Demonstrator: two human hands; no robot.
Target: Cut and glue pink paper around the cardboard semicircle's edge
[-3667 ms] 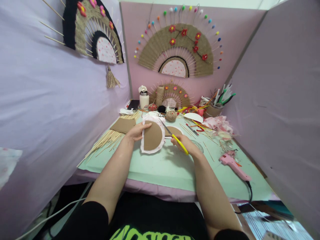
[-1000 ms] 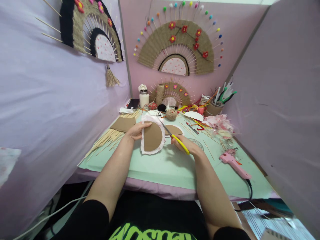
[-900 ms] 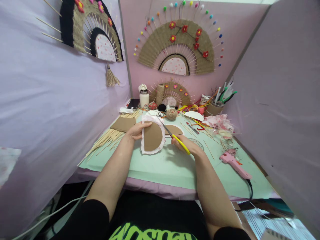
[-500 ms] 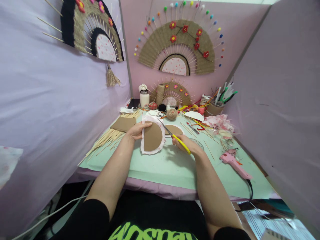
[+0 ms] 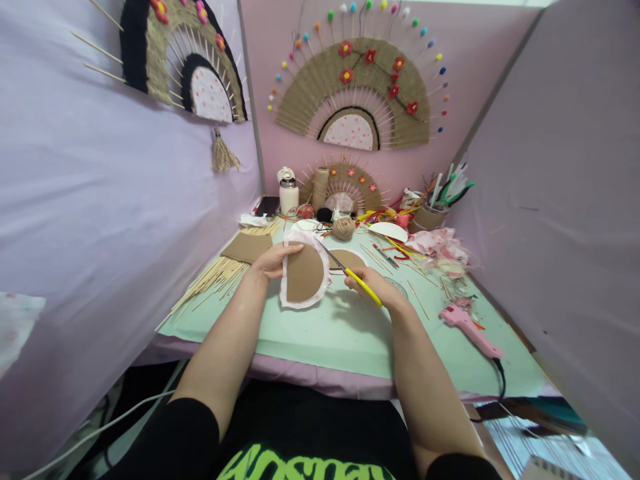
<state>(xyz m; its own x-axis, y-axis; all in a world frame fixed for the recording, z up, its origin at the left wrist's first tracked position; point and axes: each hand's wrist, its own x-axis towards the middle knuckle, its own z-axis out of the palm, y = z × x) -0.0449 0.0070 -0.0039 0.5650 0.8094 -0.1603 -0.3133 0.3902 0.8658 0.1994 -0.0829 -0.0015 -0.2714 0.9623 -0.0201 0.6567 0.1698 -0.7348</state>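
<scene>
My left hand (image 5: 273, 261) grips the straight edge of a half-round cardboard piece (image 5: 305, 275), its thumb lying on the brown face. White fabric with pinkish spots (image 5: 301, 305) sticks out as a border all round the cardboard. In my right hand (image 5: 367, 283) is a pair of yellow-handled scissors (image 5: 367, 288), fingers closed round the handles. The blades point up and left, with their tips near the fabric's upper right edge. Behind the scissors a second half-round cardboard piece (image 5: 349, 260) with a white border lies on the table.
Thin wooden sticks (image 5: 210, 275) and a curved cardboard piece (image 5: 247, 247) lie on the left. A pink glue gun (image 5: 470, 330) rests at the right, its black cord over the edge. Twine (image 5: 343, 229), a white bottle (image 5: 289, 195) and fabric scraps (image 5: 440, 248) stand or lie farther back.
Very little differs. The held cardboard piece has shifted slightly left, while the scissors stay near the fabric's upper right edge.
</scene>
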